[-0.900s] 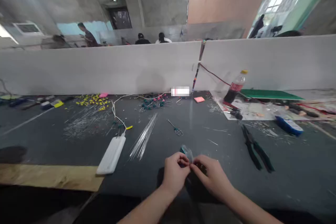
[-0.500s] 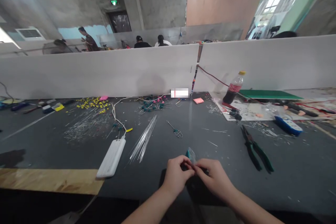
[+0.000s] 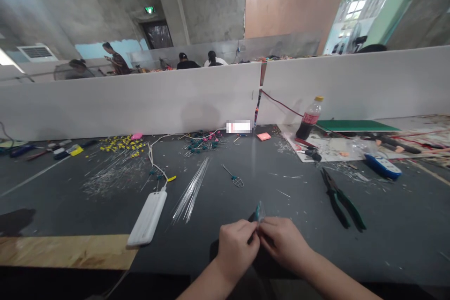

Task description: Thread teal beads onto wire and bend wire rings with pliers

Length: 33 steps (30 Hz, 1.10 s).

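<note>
Partition [image 3: 140,98]: white board, upright along the far edge of the table.
Table [image 3: 267,183]: dark grey mat, strewn with wire offcuts.
Left hand [image 3: 237,248]: closed, fingertips pinching the teal piece from its left.
Right hand [image 3: 284,243]: closed too – fingertips meeting the left's on the same piece.
Power bank [image 3: 147,218]: white, flat, no marking legible.
Pliers [image 3: 341,199]: green-handled, lying well right of the hands.
Bottle [image 3: 308,119]: dark cola, yellow cap, red label – script too small to read.
Teal piece [image 3: 259,211]: tiny, translucent blue-green, poking up between both sets of fingertips, just above the near table edge.
</note>
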Each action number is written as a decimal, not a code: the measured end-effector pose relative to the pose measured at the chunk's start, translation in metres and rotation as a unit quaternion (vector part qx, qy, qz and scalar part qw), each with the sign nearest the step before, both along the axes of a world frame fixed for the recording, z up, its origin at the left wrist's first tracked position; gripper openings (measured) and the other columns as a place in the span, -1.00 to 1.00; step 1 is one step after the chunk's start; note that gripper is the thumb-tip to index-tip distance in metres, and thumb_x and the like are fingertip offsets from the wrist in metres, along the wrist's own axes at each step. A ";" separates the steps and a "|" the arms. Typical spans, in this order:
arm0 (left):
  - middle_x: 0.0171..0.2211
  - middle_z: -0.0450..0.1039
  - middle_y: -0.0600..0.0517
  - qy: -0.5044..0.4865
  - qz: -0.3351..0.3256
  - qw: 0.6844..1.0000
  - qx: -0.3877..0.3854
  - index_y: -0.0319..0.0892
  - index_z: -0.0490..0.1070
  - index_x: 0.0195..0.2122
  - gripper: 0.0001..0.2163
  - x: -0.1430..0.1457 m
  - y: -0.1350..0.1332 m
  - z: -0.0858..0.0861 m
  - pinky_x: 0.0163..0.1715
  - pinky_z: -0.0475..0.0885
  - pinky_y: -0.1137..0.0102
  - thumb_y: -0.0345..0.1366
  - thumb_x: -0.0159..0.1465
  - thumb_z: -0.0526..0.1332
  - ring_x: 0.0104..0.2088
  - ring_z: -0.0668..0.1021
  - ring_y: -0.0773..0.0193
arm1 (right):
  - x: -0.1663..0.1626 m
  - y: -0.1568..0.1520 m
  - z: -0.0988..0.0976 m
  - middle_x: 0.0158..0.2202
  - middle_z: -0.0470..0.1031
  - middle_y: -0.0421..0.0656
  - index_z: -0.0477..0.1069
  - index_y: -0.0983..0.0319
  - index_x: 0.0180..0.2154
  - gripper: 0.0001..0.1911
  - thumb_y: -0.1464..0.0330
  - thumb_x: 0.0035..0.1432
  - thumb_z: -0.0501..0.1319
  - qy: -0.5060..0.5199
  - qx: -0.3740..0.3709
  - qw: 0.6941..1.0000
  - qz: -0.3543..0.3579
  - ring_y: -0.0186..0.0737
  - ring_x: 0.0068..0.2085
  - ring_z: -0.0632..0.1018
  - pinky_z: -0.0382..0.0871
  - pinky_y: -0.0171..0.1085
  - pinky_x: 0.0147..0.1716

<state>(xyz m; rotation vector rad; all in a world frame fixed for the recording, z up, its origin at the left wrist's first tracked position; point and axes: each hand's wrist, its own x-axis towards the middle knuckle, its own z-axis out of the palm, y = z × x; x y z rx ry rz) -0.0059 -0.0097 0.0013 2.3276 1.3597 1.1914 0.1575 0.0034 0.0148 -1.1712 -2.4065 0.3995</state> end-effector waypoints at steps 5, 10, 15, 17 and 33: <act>-0.58 0.46 0.04 -0.012 0.046 0.999 -0.017 -0.14 0.54 -0.49 -0.79 -0.002 0.002 0.007 -0.53 0.34 0.47 -0.53 0.06 0.14 -0.55 0.51 0.30 | 0.004 0.000 0.005 -0.54 0.41 -0.18 0.35 0.22 -0.54 -0.79 0.47 0.10 0.07 -0.018 0.005 1.000 0.013 -0.29 -0.47 0.42 0.10 -0.33 -0.48; -0.46 0.54 0.06 -0.050 0.009 0.997 -0.057 -0.12 0.52 -0.33 -0.80 -0.003 -0.002 0.012 -0.43 0.44 0.48 -0.51 0.11 0.18 -0.44 0.58 0.29 | 0.005 0.000 0.013 -0.51 0.42 -0.18 0.36 0.22 -0.49 -0.80 0.48 0.12 0.04 -0.004 -0.031 0.999 0.011 -0.28 -0.45 0.44 0.14 -0.34 -0.47; -0.29 0.60 0.02 -0.028 -0.024 0.999 0.002 -0.16 0.47 -0.31 -0.84 -0.007 -0.001 0.010 -0.30 0.52 0.43 -0.51 0.19 0.15 -0.30 0.64 0.24 | 0.005 0.000 0.016 -0.47 0.44 -0.18 0.37 0.21 -0.43 -0.79 0.46 0.19 0.02 0.051 -0.079 0.995 -0.015 -0.27 -0.40 0.46 0.21 -0.34 -0.41; -0.19 0.60 -0.01 -0.014 -0.037 0.999 0.028 -0.16 0.49 -0.35 -0.80 -0.009 0.002 0.009 -0.23 0.53 0.42 -0.52 0.23 0.11 -0.22 0.64 0.23 | 0.004 -0.002 0.016 -0.46 0.45 -0.17 0.37 0.21 -0.42 -0.80 0.45 0.19 0.02 0.056 -0.069 0.996 -0.013 -0.26 -0.40 0.46 0.22 -0.34 -0.41; -0.22 0.59 -0.06 -0.291 -0.078 0.933 -0.194 -0.13 0.61 -0.22 -0.84 -0.020 0.004 0.022 -0.16 0.51 0.38 -0.36 0.24 0.24 -0.20 0.60 0.21 | 0.006 0.000 0.010 -0.10 0.46 -0.05 0.31 0.18 -0.01 -0.60 0.21 0.12 0.21 0.396 -0.262 0.878 -0.062 -0.09 -0.10 0.49 0.40 -0.17 -0.13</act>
